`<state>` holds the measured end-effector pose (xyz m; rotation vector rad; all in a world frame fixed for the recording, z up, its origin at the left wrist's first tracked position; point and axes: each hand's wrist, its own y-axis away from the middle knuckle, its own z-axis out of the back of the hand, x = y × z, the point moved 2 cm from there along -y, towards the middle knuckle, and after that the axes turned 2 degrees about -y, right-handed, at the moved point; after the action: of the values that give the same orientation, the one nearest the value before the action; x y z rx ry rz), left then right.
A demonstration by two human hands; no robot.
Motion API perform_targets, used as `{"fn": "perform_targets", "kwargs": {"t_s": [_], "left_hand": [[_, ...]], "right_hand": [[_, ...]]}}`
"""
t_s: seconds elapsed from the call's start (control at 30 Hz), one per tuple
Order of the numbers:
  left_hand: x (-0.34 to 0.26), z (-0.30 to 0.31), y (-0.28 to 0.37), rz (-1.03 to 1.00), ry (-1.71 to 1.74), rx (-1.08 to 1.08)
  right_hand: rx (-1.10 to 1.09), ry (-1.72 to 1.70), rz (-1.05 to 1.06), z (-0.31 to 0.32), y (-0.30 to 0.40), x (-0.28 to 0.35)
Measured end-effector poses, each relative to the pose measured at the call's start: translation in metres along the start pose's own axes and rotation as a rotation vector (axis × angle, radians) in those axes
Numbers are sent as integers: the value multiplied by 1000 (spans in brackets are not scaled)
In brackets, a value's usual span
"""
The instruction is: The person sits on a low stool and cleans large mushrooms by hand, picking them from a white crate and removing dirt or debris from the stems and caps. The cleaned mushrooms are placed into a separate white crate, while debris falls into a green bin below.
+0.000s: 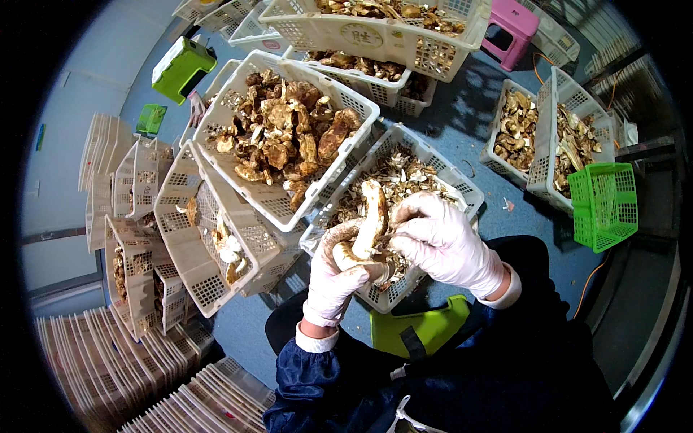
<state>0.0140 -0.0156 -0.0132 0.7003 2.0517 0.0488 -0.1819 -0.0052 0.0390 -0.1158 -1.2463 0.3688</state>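
Observation:
My left hand (337,270), in a soiled white glove, grips a large mushroom (373,222) by its lower part, its thick pale stem pointing up. Close to the right side of that mushroom is my gloved right hand (444,238), fingers curled; whether something small is between them is hidden. Below both hands lies a white plastic crate (455,181) filled with brown and white mushroom trimmings (406,168). Up and to the left, another white crate (243,195) holds a heap of whole brown mushrooms (281,124).
A tilted white crate (178,238) at the left holds pale mushroom pieces (227,249). Stacked crates (124,346) fill the lower left. Filled crates and a green basket (603,205) stand at right, a pink stool (511,32) at top right. Another person's gloved hand (196,108) shows upper left.

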Motion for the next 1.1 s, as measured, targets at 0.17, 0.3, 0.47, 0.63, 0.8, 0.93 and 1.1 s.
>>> {"fn": "perform_targets", "kwargs": {"t_s": [0.17, 0.3, 0.47, 0.63, 0.8, 0.93, 1.1], "left_hand": [[2, -3, 0, -47, -71, -9], [1, -1, 1, 13, 45, -34], [2, 0, 0, -45, 46, -71], [5, -1, -1, -15, -36, -22], [-2, 1, 2, 47, 4, -50], [0, -1, 0, 13, 44, -32], [5, -1, -2, -33, -6, -30]], "right_hand": [[-3, 82, 57, -9, 5, -5], [-121, 57, 29, -2, 2, -4], [-16, 85, 168, -9, -2, 3], [-78, 245, 265, -12, 2, 0], [-300, -21, 89, 5, -2, -4], [-94, 27, 115, 4, -4, 2], [-15, 175, 247, -8, -3, 4]]}}
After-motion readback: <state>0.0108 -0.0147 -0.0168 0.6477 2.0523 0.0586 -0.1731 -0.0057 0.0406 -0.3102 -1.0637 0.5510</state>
